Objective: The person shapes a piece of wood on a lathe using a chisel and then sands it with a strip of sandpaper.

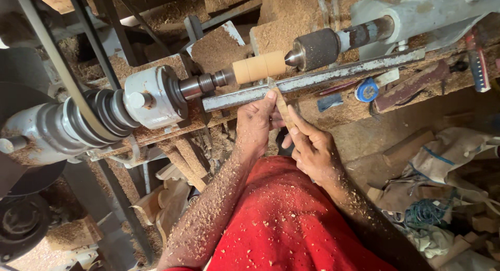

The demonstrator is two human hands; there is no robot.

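At 12 o'clock from both hands, wood cylinder (259, 66) sits clamped between lathe centres; left hand (256, 122) pinches chisel (282, 105) onto tool rest (312, 79) for support, right hand (312, 148) closed around its handle, steering.

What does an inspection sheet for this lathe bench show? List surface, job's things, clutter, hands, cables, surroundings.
Surface: the lathe bed lies thick with sawdust.
Job's things: a pale wooden cylinder is mounted between the headstock spindle and the tailstock centre; a flat metal tool rest runs just below it; a slim wooden-handled tool lies across the rest, tip near the cylinder.
Clutter: blue tape roll, wood scraps, a red-handled tool.
Hands: left hand pinches the tool at the rest; right hand grips its handle; both forearms carry shavings.
Cables: a drive belt runs over the stepped pulley; blue cord lies coiled on the floor.
Surroundings: sacks, offcuts, sawdust piles.
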